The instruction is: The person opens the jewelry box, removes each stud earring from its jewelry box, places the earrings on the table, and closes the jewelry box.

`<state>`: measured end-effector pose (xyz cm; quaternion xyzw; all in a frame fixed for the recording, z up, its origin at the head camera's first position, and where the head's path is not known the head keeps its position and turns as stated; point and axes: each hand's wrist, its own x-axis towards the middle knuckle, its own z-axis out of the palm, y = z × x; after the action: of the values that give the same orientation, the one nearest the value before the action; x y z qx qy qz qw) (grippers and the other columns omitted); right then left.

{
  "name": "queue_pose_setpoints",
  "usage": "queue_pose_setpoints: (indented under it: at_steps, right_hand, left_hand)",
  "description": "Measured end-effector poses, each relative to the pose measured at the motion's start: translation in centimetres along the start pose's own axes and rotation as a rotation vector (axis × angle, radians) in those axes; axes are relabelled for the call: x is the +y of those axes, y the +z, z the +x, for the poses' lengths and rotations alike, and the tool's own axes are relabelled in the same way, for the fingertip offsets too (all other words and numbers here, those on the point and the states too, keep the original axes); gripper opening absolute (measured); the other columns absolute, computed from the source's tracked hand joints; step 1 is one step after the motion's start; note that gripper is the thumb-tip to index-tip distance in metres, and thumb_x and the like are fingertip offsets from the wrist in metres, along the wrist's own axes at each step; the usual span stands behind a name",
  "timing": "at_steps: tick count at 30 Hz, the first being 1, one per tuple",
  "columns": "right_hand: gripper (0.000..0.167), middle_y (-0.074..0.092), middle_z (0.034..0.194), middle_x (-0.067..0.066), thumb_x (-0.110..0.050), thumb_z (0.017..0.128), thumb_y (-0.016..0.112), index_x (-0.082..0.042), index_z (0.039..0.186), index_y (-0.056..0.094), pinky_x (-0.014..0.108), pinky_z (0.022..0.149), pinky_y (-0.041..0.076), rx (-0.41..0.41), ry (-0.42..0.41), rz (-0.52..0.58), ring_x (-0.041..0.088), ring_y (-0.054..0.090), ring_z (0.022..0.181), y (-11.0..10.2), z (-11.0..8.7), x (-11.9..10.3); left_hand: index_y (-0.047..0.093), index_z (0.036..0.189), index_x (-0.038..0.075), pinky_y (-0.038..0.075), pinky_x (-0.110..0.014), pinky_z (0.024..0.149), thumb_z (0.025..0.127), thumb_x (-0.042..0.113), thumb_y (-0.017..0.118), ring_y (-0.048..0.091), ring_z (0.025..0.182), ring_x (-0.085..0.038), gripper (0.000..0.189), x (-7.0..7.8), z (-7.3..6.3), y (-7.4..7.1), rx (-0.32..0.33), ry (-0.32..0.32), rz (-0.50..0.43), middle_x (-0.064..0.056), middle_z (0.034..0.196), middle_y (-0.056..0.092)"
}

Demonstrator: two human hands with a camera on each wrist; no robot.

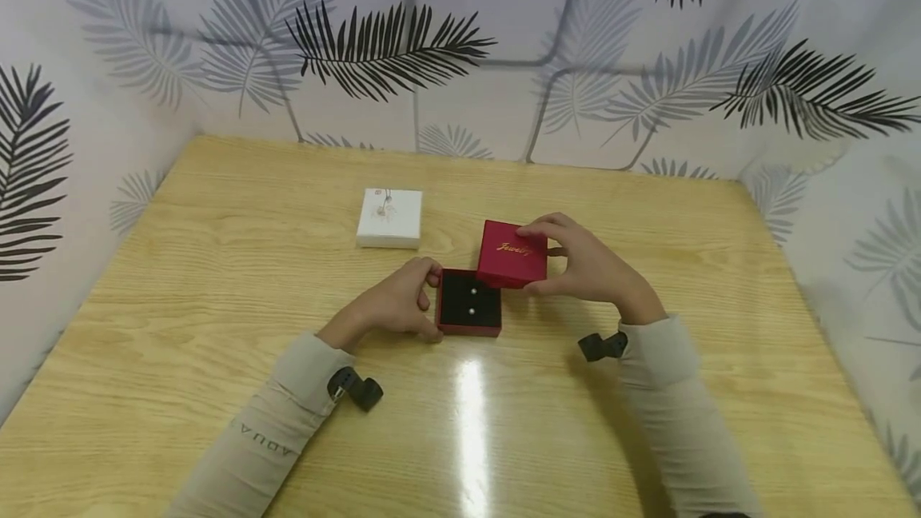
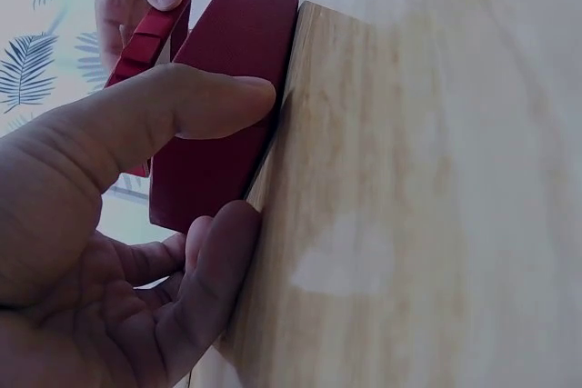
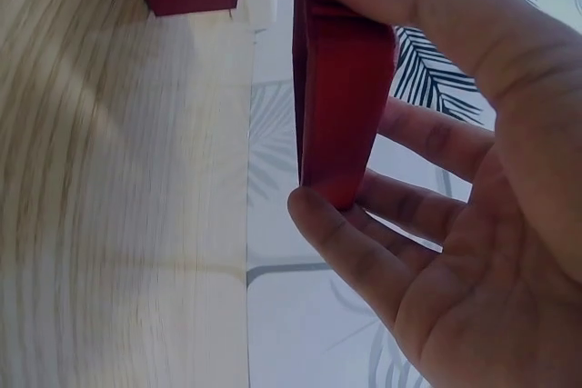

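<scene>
A small red jewelry box base (image 1: 469, 329) with a black insert lies on the table, and two pearl-like studs (image 1: 472, 301) sit in the insert. My left hand (image 1: 399, 300) grips the base at its left side, thumb near the front corner and fingers at the back. In the left wrist view the thumb lies along the red side wall of the base (image 2: 214, 170). My right hand (image 1: 586, 262) holds the red lid (image 1: 512, 258), marked "Jewelry" in gold, by its edges. The lid is raised and overlaps the base's back right corner in the head view.
A white square box (image 1: 389, 218) with a printed design stands behind and left of the base. The wooden table (image 1: 237, 262) ends at a leaf-patterned curtain (image 1: 475, 118) at the back. Each wrist wears a small black camera (image 1: 356, 388).
</scene>
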<state>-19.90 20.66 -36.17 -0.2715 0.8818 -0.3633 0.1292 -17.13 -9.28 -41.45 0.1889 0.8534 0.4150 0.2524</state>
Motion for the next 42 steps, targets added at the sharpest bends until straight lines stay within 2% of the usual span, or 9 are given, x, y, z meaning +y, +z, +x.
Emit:
queue_pose_setpoints:
  at_steps: [6,14,22,35,42]
  right_hand:
    - [0.072,0.049,0.137,0.013,-0.01,0.075,0.086,-0.006,0.139,0.053,0.047,0.103,0.051,-0.01,0.017,-0.012,0.029,0.048,0.127,-0.5,-0.1,0.5]
    - [0.074,0.047,0.14,0.015,-0.014,0.077,0.086,-0.004,0.141,0.051,0.049,0.102,0.052,-0.012,0.04,0.013,0.031,0.047,0.129,-1.2,-0.4,1.5]
    - [0.072,0.047,0.141,0.015,-0.011,0.076,0.086,-0.005,0.139,0.052,0.049,0.102,0.052,0.003,0.05,0.003,0.032,0.046,0.13,-1.8,-0.2,2.4]
    - [0.072,0.047,0.141,0.017,-0.009,0.077,0.085,-0.002,0.139,0.051,0.051,0.102,0.051,-0.009,0.032,-0.009,0.033,0.045,0.131,-1.9,0.0,2.0]
    - [0.071,0.046,0.142,0.018,-0.01,0.077,0.085,-0.002,0.139,0.052,0.054,0.105,0.048,-0.009,0.04,0.005,0.034,0.044,0.132,-2.4,0.4,2.2]
  left_hand:
    - [0.042,0.134,0.0,0.047,-0.029,0.081,0.068,0.011,0.09,0.053,0.095,-0.021,0.082,0.3,-0.2,-0.2,-0.002,-0.016,-0.006,-0.016,0.127,0.048]
    - [0.042,0.135,0.0,0.048,-0.029,0.081,0.069,0.011,0.09,0.053,0.095,-0.021,0.082,0.0,-0.1,0.0,-0.002,-0.005,-0.005,-0.015,0.128,0.048]
    - [0.041,0.136,0.001,0.048,-0.03,0.081,0.069,0.011,0.089,0.053,0.096,-0.021,0.083,-0.1,-0.1,-0.1,0.001,-0.007,-0.009,-0.014,0.13,0.047]
    - [0.041,0.138,0.001,0.047,-0.029,0.082,0.07,0.01,0.089,0.054,0.095,-0.021,0.083,0.1,-0.1,0.1,0.004,0.003,-0.011,-0.014,0.126,0.049]
    - [0.037,0.145,0.003,0.046,-0.028,0.079,0.069,0.008,0.089,0.051,0.091,-0.019,0.092,0.0,-0.2,0.0,0.009,0.029,-0.036,-0.012,0.123,0.048]
